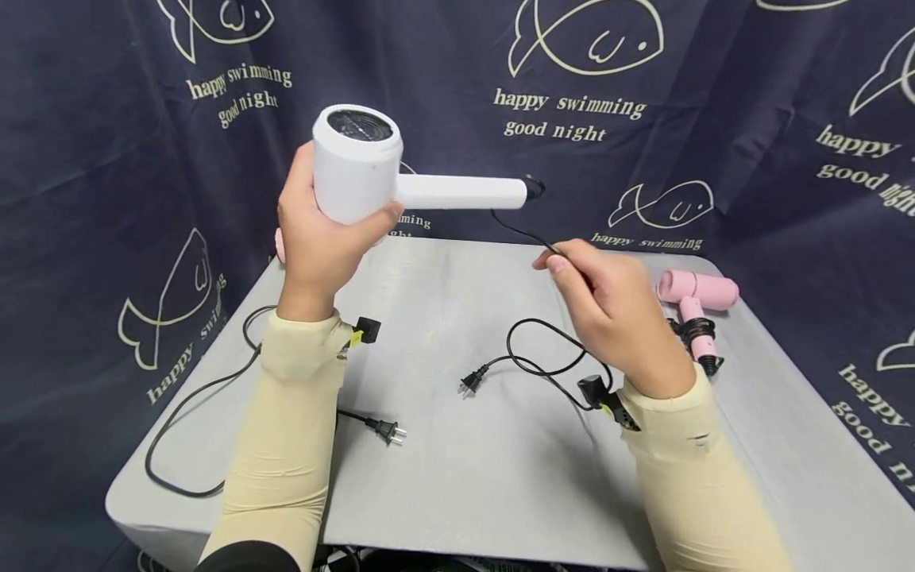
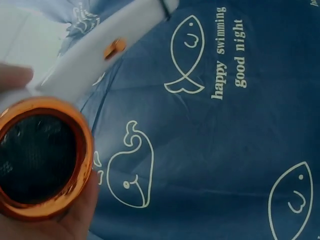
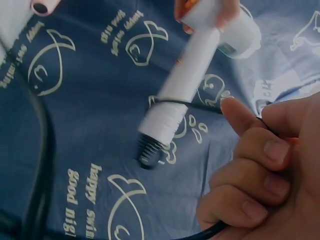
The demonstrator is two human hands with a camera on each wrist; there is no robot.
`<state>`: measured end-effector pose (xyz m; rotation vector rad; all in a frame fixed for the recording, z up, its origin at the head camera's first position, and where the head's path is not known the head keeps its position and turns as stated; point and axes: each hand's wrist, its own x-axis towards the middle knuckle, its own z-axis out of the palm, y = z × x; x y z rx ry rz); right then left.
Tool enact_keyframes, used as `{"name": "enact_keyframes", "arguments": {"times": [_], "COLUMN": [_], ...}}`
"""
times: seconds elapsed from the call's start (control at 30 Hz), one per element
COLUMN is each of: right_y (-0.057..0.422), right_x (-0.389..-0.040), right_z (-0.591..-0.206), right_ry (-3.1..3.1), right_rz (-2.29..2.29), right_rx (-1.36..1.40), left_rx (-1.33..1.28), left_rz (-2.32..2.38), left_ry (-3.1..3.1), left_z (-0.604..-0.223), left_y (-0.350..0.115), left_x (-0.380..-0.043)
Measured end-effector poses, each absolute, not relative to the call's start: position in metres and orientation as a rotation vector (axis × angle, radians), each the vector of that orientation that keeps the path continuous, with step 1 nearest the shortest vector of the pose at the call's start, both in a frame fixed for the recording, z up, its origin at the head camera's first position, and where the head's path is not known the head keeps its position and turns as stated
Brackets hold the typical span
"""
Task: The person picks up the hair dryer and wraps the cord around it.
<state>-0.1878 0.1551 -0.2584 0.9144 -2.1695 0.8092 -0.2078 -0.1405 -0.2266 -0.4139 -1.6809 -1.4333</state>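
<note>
My left hand grips the wide barrel of a white hair dryer, held above the table. Its handle points right, ending in a black strain relief. An orange ring surrounds the dark barrel end in the left wrist view, and an orange switch sits on the handle. My right hand pinches the black cord between thumb and index finger, other fingers curled. In the right wrist view a stretch of cord crosses the handle near its lower end. Whether it circles fully is hidden.
The cord loops down to a two-pin plug on the grey table. At right lies a pink hair dryer with its cord wound round the handle. Another black cord curves at left, near a second plug.
</note>
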Motion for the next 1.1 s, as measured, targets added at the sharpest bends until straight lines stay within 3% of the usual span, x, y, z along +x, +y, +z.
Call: {"name": "enact_keyframes", "arguments": {"times": [0.33, 0.77, 1.0, 1.1], "right_y": [0.164, 0.183, 0.170, 0.174], "right_x": [-0.177, -0.191, -0.184, -0.199], "right_z": [-0.234, -0.241, -0.238, -0.250], "right_ry": [-1.917, -1.884, -2.072, -2.173], "right_rz": [0.866, 1.005, 1.075, 1.033], "right_rx": [0.812, 0.726, 0.768, 0.758], "left_rx": [-0.556, -0.989, -0.996, -0.970], "left_rz": [-1.544, -1.718, -1.843, -1.840], "left_ry": [-1.827, -1.762, -1.642, -1.621], "left_z": [-0.232, -0.242, -0.250, -0.250], "left_y": [-0.144, -0.152, -0.152, -0.148], "left_x": [-0.214, -0.223, -0.230, -0.229]}}
